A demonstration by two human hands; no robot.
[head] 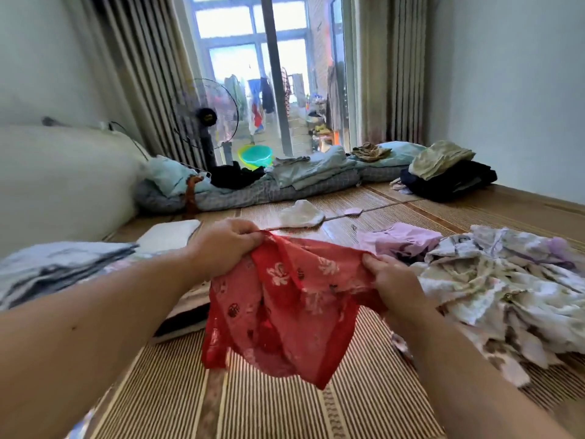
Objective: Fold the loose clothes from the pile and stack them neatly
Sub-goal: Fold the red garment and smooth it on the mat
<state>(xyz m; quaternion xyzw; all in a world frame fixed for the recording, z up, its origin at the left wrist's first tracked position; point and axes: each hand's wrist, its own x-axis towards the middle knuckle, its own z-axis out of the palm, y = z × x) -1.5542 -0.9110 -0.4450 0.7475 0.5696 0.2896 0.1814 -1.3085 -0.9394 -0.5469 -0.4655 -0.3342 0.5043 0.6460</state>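
Striped woven mat [285, 407] underfoot. Left edge: folded grey stack [53, 267], with a white folded cloth [167, 236] just beyond it. Right: loose pile [493, 286] of cream floral and lilac clothes. Mid-mat: small white garment [300, 213], lying apart. Far edge: checked bedding [285, 188]. Far right: dark folded clothes [449, 185] topped by an olive piece [440, 158].

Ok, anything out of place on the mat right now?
Yes: a white garment and a small pink scrap lie alone on the mat, apart from the pile on the right and the stack on the left. Nothing looks damaged; left hand and right hand both grip the red garment.
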